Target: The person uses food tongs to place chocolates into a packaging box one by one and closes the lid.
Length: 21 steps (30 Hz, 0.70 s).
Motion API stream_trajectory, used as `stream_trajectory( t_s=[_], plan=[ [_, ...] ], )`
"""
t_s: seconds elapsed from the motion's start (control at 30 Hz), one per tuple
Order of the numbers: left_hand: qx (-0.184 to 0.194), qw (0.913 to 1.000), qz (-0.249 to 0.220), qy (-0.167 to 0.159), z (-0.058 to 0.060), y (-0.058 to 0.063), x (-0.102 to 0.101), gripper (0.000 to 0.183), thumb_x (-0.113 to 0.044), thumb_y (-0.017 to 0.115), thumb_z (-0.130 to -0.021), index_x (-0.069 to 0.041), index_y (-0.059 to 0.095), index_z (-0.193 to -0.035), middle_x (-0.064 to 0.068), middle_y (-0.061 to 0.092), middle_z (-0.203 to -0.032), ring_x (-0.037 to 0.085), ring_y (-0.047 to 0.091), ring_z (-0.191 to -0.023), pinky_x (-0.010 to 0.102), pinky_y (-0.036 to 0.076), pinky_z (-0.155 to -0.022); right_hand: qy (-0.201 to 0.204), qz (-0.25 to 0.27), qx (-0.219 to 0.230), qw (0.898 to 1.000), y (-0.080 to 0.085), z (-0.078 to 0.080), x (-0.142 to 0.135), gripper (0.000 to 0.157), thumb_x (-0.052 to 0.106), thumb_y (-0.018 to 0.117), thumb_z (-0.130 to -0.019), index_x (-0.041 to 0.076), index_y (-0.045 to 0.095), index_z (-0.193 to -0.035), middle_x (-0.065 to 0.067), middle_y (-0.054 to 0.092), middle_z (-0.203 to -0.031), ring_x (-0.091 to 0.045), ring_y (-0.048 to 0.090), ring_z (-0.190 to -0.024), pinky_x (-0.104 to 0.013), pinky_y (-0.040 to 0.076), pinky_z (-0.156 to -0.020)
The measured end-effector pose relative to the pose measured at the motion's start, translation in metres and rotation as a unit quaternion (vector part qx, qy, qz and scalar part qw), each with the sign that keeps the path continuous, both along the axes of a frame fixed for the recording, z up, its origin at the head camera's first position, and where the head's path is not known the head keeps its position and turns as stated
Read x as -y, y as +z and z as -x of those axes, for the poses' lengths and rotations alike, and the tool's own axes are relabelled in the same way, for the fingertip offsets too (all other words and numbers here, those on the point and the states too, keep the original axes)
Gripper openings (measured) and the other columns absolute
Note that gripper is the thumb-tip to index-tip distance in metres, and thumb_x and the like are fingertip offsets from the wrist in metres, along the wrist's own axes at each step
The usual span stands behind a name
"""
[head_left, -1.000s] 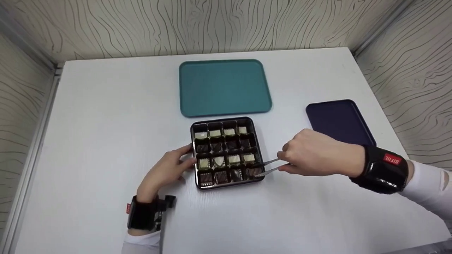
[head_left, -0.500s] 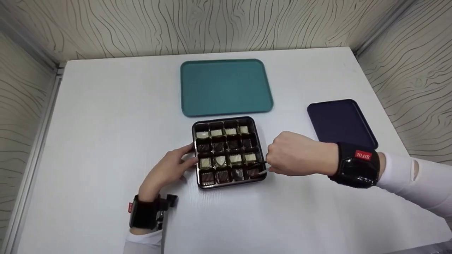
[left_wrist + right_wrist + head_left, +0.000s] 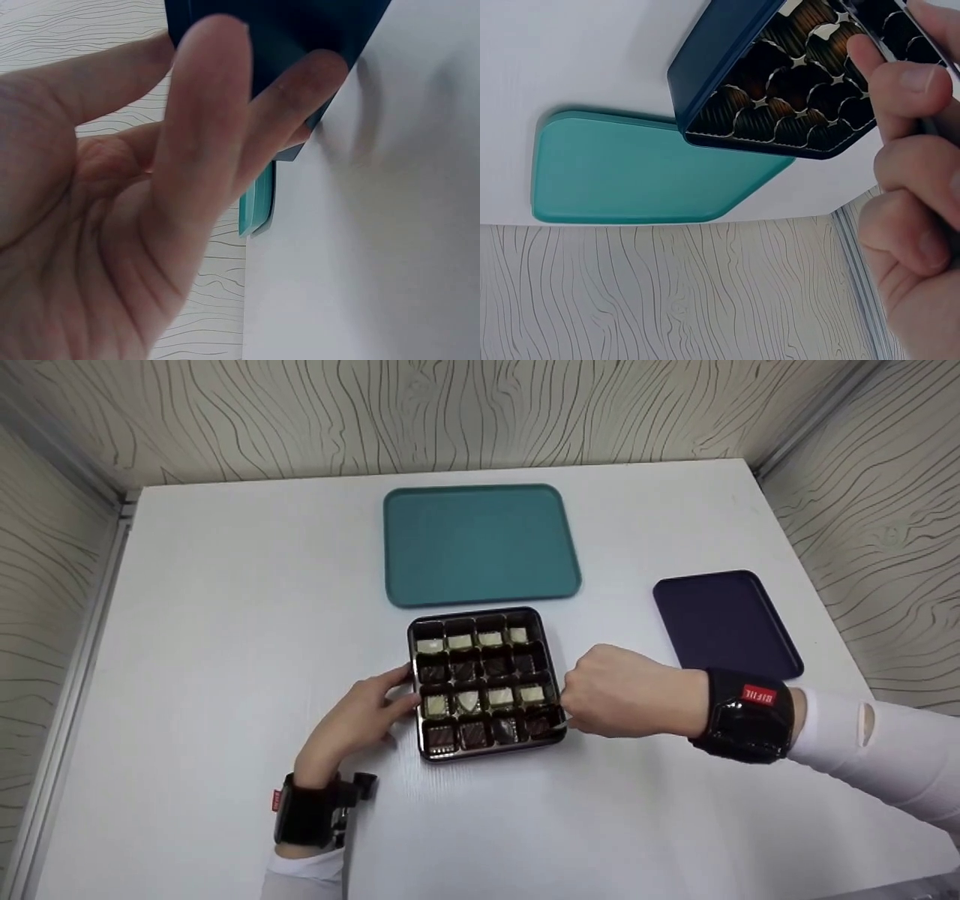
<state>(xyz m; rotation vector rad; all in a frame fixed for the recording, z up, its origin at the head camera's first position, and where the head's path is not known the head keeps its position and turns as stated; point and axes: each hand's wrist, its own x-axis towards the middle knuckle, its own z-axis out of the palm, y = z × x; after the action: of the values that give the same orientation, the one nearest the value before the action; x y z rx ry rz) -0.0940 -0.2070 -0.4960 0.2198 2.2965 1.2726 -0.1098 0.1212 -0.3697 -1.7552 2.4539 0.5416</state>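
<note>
A dark square box (image 3: 491, 751) of chocolates, divided into small compartments, lies on the white table. Rows of pale chocolates (image 3: 500, 697) alternate with rows of dark ones. At the box's left side, my left hand (image 3: 356, 721) touches the outer wall with extended fingers, seen close up in the left wrist view. My right hand (image 3: 626, 694) grips metal tweezers (image 3: 561, 725) at the opposite side. Their tips reach into the front right compartment, over a dark chocolate (image 3: 538, 727). The hand hides most of the tweezers in the head view.
Behind the box lies a teal tray (image 3: 480, 547), its near edge close to the box's back rim. A smaller dark purple tray (image 3: 724, 619) sits to the right, partly overlapped by my right forearm. Patterned panels (image 3: 450, 412) stand around the table.
My right hand has moved left and closer to the box, so less of the tweezers shows, and the tips sit in the front right compartment. The left hand and the box stay in place.
</note>
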Motion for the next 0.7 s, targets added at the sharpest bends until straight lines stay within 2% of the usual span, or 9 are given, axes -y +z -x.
stream_trajectory(
  t_s=[0.13,0.37,0.57,0.7],
  plan=[
    [0.000,1.0000,-0.003,-0.001,0.000,0.000,0.000,0.061,-0.024,0.058,-0.108,-0.003,0.038,-0.162,0.023,0.072,-0.133,0.020,0.076,-0.080,0.033,0.060,-0.076,-0.009,0.008,0.001,1.000,0.003,0.001,-0.004,0.054,0.040,0.084,-0.084,0.020,0.045,-0.052,0.007,0.052,-0.052,-0.006,0.033,-0.047,-0.027,0.039,-0.045],
    [-0.016,0.9998,0.009,-0.012,-0.001,0.001,0.000,0.060,-0.025,0.056,-0.109,0.001,0.039,-0.160,0.023,0.066,-0.144,0.019,0.077,-0.082,0.044,0.059,-0.095,-0.038,0.033,0.033,0.998,0.014,0.004,-0.017,0.044,0.038,0.081,-0.089,0.019,0.054,-0.059,0.008,0.052,-0.053,-0.006,0.038,-0.045,-0.027,0.037,-0.044],
    [-0.010,0.9999,0.007,-0.009,0.000,0.000,-0.001,0.060,-0.025,0.056,-0.109,-0.001,0.039,-0.161,0.022,0.067,-0.142,0.018,0.077,-0.082,0.039,0.060,-0.090,-0.065,0.067,0.056,0.994,0.026,0.015,-0.036,0.035,0.039,0.079,-0.092,0.018,0.063,-0.069,0.009,0.055,-0.055,-0.004,0.038,-0.046,-0.024,0.032,-0.043],
    [-0.002,1.0000,0.000,-0.003,0.000,0.000,-0.001,0.060,-0.024,0.057,-0.109,-0.002,0.039,-0.161,0.022,0.068,-0.140,0.020,0.077,-0.084,0.033,0.060,-0.079,-0.095,0.135,0.068,0.984,0.028,0.028,-0.049,0.029,0.036,0.079,-0.092,0.017,0.066,-0.074,0.011,0.052,-0.055,0.001,0.035,-0.049,-0.020,0.029,-0.046]
  ],
)
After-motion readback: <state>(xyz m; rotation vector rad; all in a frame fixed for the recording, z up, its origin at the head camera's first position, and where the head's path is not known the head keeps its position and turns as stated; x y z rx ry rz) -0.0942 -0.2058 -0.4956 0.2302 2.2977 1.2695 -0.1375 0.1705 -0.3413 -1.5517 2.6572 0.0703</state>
